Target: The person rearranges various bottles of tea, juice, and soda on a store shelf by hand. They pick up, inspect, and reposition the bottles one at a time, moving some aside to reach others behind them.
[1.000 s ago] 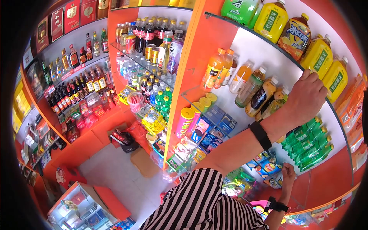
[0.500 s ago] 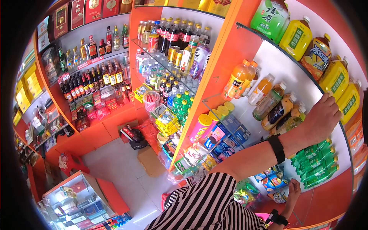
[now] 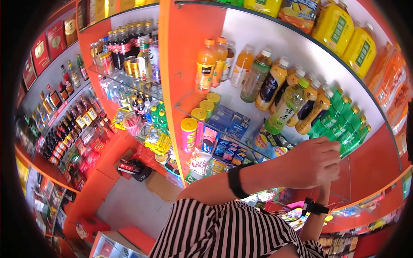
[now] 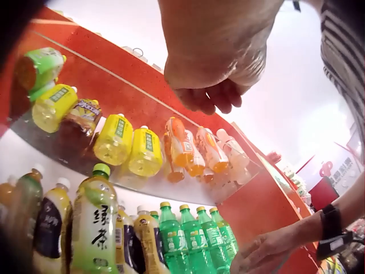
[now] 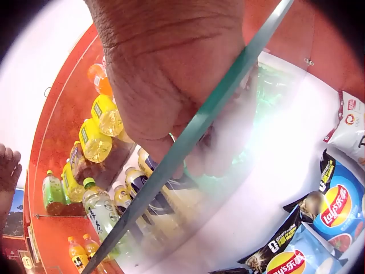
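My left hand (image 3: 316, 163) is in front of the drink shelf with its fingers loosely curled. In the left wrist view that hand (image 4: 219, 57) holds nothing. Nearest to it stands a green tea bottle (image 3: 286, 109) with a light green cap, forward of a row of dark-labelled bottles (image 3: 272, 84). Beyond the left hand, my right hand (image 4: 265, 251) is low by the green soda bottles (image 4: 174, 234); the head view mostly hides it. In the right wrist view the right hand (image 5: 177, 85) is partly crossed by the glass shelf edge (image 5: 188, 137), its fingers bent and nothing visible in them.
Large yellow drink bottles (image 3: 335, 28) stand on the glass shelf above. Orange juice bottles (image 3: 205, 66), yellow-lidded canisters (image 3: 188, 133) and blue boxes (image 3: 236, 129) are to the left. Chip bags (image 5: 339, 200) lie below. An orange divider panel (image 3: 167, 86) separates the shelving.
My left hand has come down from the upper shelf's edge, and the green tea bottle its arm largely covered now shows. The head view has swung. The right hand stays low.
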{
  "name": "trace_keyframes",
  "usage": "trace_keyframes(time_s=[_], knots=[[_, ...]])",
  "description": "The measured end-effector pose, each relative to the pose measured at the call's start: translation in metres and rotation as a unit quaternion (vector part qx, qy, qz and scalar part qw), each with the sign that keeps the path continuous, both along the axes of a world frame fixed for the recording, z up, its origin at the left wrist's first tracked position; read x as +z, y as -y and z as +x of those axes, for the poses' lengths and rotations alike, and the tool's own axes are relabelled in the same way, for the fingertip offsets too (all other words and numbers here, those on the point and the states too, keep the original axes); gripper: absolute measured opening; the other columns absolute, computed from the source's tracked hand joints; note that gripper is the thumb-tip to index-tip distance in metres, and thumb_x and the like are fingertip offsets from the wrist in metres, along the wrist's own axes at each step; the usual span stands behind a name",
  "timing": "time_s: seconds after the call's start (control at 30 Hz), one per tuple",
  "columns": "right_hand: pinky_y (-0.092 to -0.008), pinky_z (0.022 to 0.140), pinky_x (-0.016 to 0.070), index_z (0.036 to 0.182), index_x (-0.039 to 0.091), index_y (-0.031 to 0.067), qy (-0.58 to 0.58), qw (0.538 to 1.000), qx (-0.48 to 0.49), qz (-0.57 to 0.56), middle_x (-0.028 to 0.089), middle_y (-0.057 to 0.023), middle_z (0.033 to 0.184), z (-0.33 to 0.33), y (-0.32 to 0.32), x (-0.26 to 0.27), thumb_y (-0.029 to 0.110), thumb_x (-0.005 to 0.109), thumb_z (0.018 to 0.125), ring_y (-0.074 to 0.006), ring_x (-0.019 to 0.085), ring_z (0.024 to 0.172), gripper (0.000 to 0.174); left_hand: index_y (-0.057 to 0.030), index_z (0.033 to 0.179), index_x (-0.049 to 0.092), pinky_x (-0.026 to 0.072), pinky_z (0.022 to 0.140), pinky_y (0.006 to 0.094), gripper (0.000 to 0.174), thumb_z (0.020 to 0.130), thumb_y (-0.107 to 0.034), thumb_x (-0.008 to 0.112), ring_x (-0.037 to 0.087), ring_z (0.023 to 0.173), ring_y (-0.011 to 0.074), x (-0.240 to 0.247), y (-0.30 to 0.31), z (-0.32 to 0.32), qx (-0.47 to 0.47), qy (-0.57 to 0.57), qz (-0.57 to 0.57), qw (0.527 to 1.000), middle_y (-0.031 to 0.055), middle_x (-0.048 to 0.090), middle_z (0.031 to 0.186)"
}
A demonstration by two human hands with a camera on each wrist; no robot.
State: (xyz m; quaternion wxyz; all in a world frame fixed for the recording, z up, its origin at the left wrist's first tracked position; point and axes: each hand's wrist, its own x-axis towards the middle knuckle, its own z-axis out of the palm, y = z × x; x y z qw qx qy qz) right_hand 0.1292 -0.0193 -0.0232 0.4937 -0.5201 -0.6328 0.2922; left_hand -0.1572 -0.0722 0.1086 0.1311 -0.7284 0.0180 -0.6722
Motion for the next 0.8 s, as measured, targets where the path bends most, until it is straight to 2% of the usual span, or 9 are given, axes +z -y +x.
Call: trace_keyframes(time_s=[0.1, 0.27, 0.33, 0.4, 0.5, 0.57, 0.6, 0.67, 0.8], knots=[[-0.0254, 0.081, 0.0433, 0.103, 0.06, -0.0004, -0.007, 1.0, 0.012, 0.005, 0.06, -0.0024, 0.094, 0.004, -0.002, -0.006, 0.006, 0.057, 0.087, -0.0111, 0.055, 0.087, 0.018, -0.0066, 0.071, 0.056, 0.0418, 0.056, 0.0334, 0.015, 0.068, -0.014, 0.068, 0.053, 0.069, 0.0219, -0.017, 0.0, -0.025, 0.002, -0.06, -0.082, 0.995, 0.004, 0.046, 0.07], [-0.0252, 0.083, 0.0426, 0.105, 0.059, -0.0014, 0.043, 0.999, -0.007, 0.014, 0.058, -0.0033, 0.099, -0.006, 0.006, 0.005, 0.005, 0.058, 0.086, -0.0111, 0.055, 0.092, 0.02, -0.0088, 0.071, 0.056, 0.0424, 0.052, 0.0352, 0.017, 0.076, -0.018, 0.069, 0.054, 0.061, 0.0217, -0.046, -0.014, -0.054, 0.141, -0.151, -0.169, 0.964, 0.0042, 0.046, 0.064], [-0.0255, 0.086, 0.0422, 0.104, 0.059, -0.0016, 0.033, 0.999, -0.016, 0.007, 0.059, -0.0039, 0.099, -0.005, 0.004, 0.003, 0.005, 0.058, 0.086, -0.0116, 0.055, 0.094, 0.02, -0.0053, 0.074, 0.057, 0.0413, 0.051, 0.0341, 0.019, 0.082, -0.019, 0.066, 0.054, 0.058, 0.0214, -0.063, -0.026, -0.065, 0.141, -0.112, -0.263, 0.948, 0.0066, 0.048, 0.06], [-0.0259, 0.087, 0.0426, 0.104, 0.059, -0.0019, 0.043, 0.999, -0.006, 0.013, 0.059, -0.0041, 0.098, -0.005, 0.005, 0.004, 0.005, 0.058, 0.086, -0.0124, 0.056, 0.096, 0.019, -0.0026, 0.076, 0.057, 0.0415, 0.053, 0.031, 0.02, 0.086, -0.019, 0.063, 0.052, 0.056, 0.0168, -0.068, -0.034, -0.075, 0.086, -0.017, -0.459, 0.884, 0.0074, 0.052, 0.06], [-0.0266, 0.085, 0.0439, 0.103, 0.059, -0.0011, 0.054, 0.998, -0.018, 0.007, 0.06, -0.0038, 0.096, -0.009, 0.007, 0.006, 0.004, 0.058, 0.086, -0.0124, 0.058, 0.096, 0.018, -0.0019, 0.082, 0.059, 0.0424, 0.057, 0.0273, 0.015, 0.086, -0.016, 0.062, 0.05, 0.057, 0.0127, -0.076, -0.058, -0.087, 0.088, 0.065, -0.51, 0.853, 0.0046, 0.055, 0.063], [-0.0267, 0.084, 0.0446, 0.103, 0.06, -0.0001, 0.043, 0.999, -0.009, 0.013, 0.061, -0.0039, 0.096, -0.007, 0.005, 0.004, 0.004, 0.059, 0.086, -0.012, 0.058, 0.095, 0.018, -0.002, 0.097, 0.059, 0.0452, 0.061, 0.0266, 0.022, 0.084, -0.019, 0.066, 0.053, 0.063, 0.0123, -0.079, -0.07, -0.088, 0.095, 0.112, -0.523, 0.839, 0.0049, 0.061, 0.077], [-0.0267, 0.084, 0.0446, 0.103, 0.06, -0.0001, 0.043, 0.999, -0.014, 0.013, 0.061, -0.0039, 0.096, -0.008, 0.006, 0.005, 0.004, 0.059, 0.086, -0.012, 0.058, 0.095, 0.018, -0.002, 0.097, 0.059, 0.0452, 0.061, 0.0266, 0.022, 0.084, -0.019, 0.066, 0.053, 0.063, 0.0123, -0.08, -0.075, -0.086, 0.091, 0.109, -0.524, 0.84, 0.0049, 0.061, 0.077], [-0.0266, 0.084, 0.0446, 0.103, 0.06, 0.0001, 0.05, 0.998, -0.019, 0.018, 0.061, -0.0042, 0.097, -0.012, 0.008, 0.007, 0.004, 0.06, 0.086, -0.0123, 0.058, 0.095, 0.018, -0.0024, 0.116, 0.053, 0.0483, 0.07, 0.0293, 0.044, 0.08, -0.022, 0.071, 0.058, 0.077, 0.0156, -0.082, -0.082, -0.081, 0.166, 0.016, -0.544, 0.822, 0.0083, 0.062, 0.097], [-0.0268, 0.084, 0.045, 0.104, 0.06, 0.0001, 0.047, 0.998, -0.02, 0.034, 0.061, -0.0042, 0.097, -0.008, 0.004, 0.002, 0.004, 0.06, 0.085, -0.0125, 0.058, 0.095, 0.019, -0.0017, 0.124, 0.047, 0.0482, 0.079, 0.0339, 0.062, 0.075, -0.026, 0.075, 0.059, 0.093, 0.0198, -0.09, -0.097, -0.064, 0.178, -0.035, -0.544, 0.819, 0.0126, 0.058, 0.109]])
